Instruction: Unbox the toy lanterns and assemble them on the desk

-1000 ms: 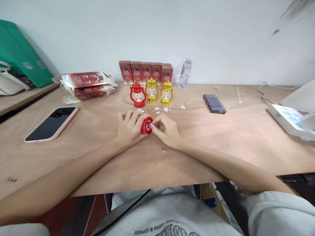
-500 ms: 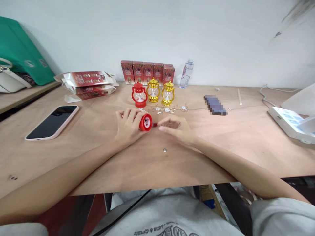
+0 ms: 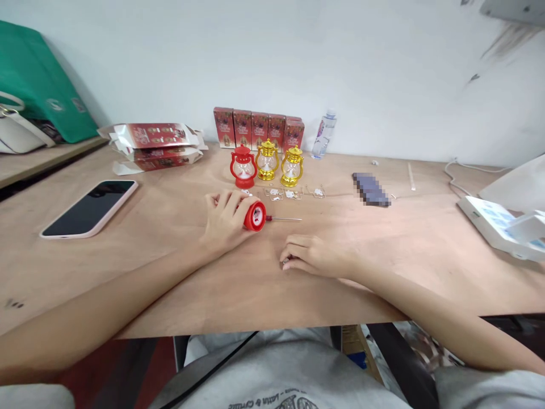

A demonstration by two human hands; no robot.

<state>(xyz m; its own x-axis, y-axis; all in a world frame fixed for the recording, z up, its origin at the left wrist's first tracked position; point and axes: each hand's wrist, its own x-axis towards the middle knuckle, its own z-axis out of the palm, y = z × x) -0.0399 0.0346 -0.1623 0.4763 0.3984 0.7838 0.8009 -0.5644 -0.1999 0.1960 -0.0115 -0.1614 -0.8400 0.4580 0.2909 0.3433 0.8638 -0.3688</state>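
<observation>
Right hand: the bare right hand lies low over the bench, its grip narrow, fingertips gathered at a small silvery disc; whether the disc is pinched cannot be told.
Disc: probably hard and slick, best taken by its rim with two fingertips.
Left hand: the bare left hand has its grip wrapped around the side of a red cylindrical plastic body, its round end facing right.
Red body: in the left hand, above or against the bench (contact hidden); judged light, stiff and smooth, hence apt to roll; the broad side offers the surest hold, the recessed end left free.
Screwdriver: a thin-shafted screwdriver with a red handle lies just beside the red body; likely rigid, best lifted by the handle.
Lanterns: one red plastic lantern and two shiny gold lanterns stand upright behind; the clear middles seem the fragile part.
Bench: a pale brown, smooth-looking bench; a pink-edged black phone lies at left, a white device at right.
Room: red printed boxes and a clear bottle stand before a white wall.
</observation>
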